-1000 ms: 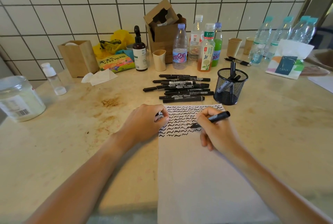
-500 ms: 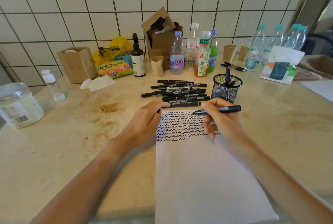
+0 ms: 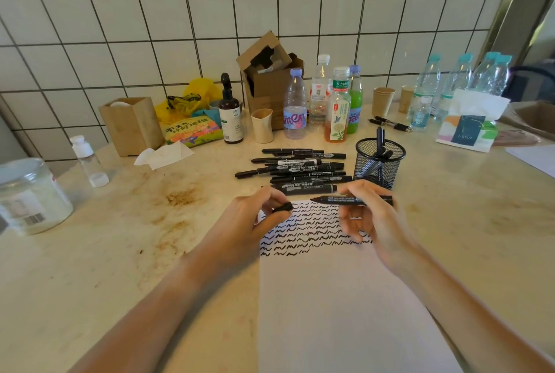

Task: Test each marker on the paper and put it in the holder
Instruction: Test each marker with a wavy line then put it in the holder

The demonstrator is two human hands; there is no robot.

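A white sheet of paper (image 3: pixel 339 306) lies in front of me, its top covered in rows of black squiggles. My right hand (image 3: pixel 371 219) holds a black marker (image 3: pixel 348 199) level above the paper's top edge, bare tip pointing left. My left hand (image 3: pixel 255 216) pinches the marker's black cap (image 3: pixel 283 207) a short gap left of that tip. Several more black markers (image 3: pixel 300 168) lie in a pile just beyond the paper. The black mesh holder (image 3: pixel 379 162) stands to the pile's right with a few markers in it.
Bottles (image 3: pixel 336 102), a cardboard box (image 3: pixel 270 78), paper cups and a pump bottle (image 3: pixel 229 111) line the tiled wall. A wooden box (image 3: pixel 132 125) and a plastic jar (image 3: pixel 30 195) are on the left, a tissue pack (image 3: pixel 468 125) on the right. Two pens (image 3: pixel 390 124) lie behind the holder.
My right hand has lifted the marker off the paper and turned it level. My left hand has come off the paper and now shows the cap near the tip.
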